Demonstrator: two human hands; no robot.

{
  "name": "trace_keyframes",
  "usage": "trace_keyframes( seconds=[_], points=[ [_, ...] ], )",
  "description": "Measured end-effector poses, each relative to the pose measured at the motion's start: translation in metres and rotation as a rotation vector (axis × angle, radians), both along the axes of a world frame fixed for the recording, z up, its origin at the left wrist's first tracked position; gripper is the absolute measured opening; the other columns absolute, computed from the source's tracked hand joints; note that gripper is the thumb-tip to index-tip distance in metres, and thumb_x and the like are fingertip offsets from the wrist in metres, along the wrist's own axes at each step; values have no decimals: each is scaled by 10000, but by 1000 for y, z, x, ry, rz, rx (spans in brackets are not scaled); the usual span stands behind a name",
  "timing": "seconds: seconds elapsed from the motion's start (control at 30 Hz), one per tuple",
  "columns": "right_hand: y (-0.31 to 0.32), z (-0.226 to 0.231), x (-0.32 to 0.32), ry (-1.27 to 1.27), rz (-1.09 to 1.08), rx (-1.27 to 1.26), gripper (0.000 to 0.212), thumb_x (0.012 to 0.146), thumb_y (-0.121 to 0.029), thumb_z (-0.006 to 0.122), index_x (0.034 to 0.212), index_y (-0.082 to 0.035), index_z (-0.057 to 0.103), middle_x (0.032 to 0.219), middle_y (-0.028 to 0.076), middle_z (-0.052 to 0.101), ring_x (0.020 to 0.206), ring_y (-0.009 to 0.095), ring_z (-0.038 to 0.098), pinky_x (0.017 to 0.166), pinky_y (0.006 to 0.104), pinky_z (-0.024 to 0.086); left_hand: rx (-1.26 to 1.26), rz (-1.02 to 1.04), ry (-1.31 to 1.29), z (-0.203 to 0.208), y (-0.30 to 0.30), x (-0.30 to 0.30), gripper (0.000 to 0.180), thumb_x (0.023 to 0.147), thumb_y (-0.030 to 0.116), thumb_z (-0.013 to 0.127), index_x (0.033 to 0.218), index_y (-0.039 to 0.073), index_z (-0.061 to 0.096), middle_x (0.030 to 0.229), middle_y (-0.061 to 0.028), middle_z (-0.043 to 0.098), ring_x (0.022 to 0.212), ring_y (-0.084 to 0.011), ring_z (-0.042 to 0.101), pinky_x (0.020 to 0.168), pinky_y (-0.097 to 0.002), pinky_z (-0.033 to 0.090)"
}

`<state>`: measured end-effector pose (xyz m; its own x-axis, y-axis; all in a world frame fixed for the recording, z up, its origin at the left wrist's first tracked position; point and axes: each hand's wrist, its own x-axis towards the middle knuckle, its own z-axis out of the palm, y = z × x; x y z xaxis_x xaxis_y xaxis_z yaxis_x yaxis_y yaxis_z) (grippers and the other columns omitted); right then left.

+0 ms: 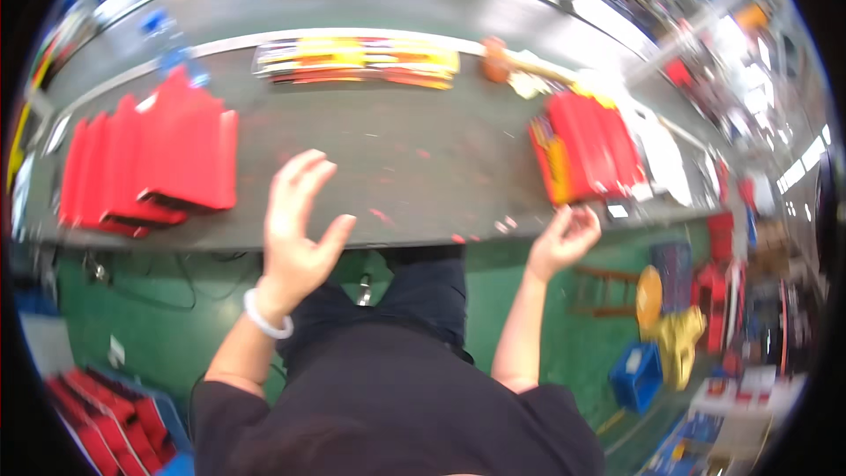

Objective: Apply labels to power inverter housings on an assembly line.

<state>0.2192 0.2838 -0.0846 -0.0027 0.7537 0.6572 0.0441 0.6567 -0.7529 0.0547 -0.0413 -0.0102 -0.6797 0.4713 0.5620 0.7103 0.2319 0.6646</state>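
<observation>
My left hand, with a white band at the wrist, hovers over the near edge of the dark worktable. Its fingers are spread and hold nothing. To its left stands a row of red flat-sided pieces, packed side by side; their exact kind is unclear. My right hand is at the table edge, just below a second group of red pieces with a yellow-and-black printed side. Its fingers are half curled and apart, with nothing visible in them. Motion blurs both hands slightly.
Yellow, white and red flat packs lie along the table's back edge. A mallet-like tool is to their right and a blue-capped bottle at the far left. A stool and a blue crate stand on the green floor.
</observation>
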Motion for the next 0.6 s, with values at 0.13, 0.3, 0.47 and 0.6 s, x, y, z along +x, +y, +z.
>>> trace_keyframes(
  seconds=[0.13, 0.3, 0.47, 0.6],
  points=[
    [-50, 27, -53, -101, 506, -134, 200, 941, -50, 579, 1133, -4, 544, 959, 29, 538, 872, 108, 515, 811, 249, 443, 194, 193, 14, -18, -22, 8, 466, 787, 156, 728, 1192, -22, 582, 1267, -180, 545, 1154, -339, 531, 1000, -409, 412],
    [-137, 59, -149, -404, 1186, -225, 369, 906, -152, 636, 1243, -40, 536, 1045, 75, 609, 984, 160, 592, 890, 317, 475, 191, 634, 343, -9, -74, 7, 587, 817, 236, 687, 1289, -42, 476, 1362, -224, 437, 1255, -380, 420, 1046, -448, 341],
    [-247, 83, -202, -551, 1316, 422, 648, 789, -290, 744, 1304, -11, 467, 1287, 195, 517, 1198, 340, 521, 1015, 400, 428, 469, 665, 4, -19, -109, -28, 598, 992, 238, 499, 1456, -37, 242, 1480, -161, 310, 1380, -273, 309, 1132, -403, 233],
    [-305, 46, -220, -447, 1373, 431, 891, 705, -307, 790, 1345, 126, 346, 1334, 308, 447, 1245, 428, 457, 1047, 446, 387, 560, 533, -143, -40, -133, -41, 592, 1038, 266, 413, 1486, -23, 156, 1489, -214, 309, 1378, -291, 320, 1141, -411, 222]
  ],
)
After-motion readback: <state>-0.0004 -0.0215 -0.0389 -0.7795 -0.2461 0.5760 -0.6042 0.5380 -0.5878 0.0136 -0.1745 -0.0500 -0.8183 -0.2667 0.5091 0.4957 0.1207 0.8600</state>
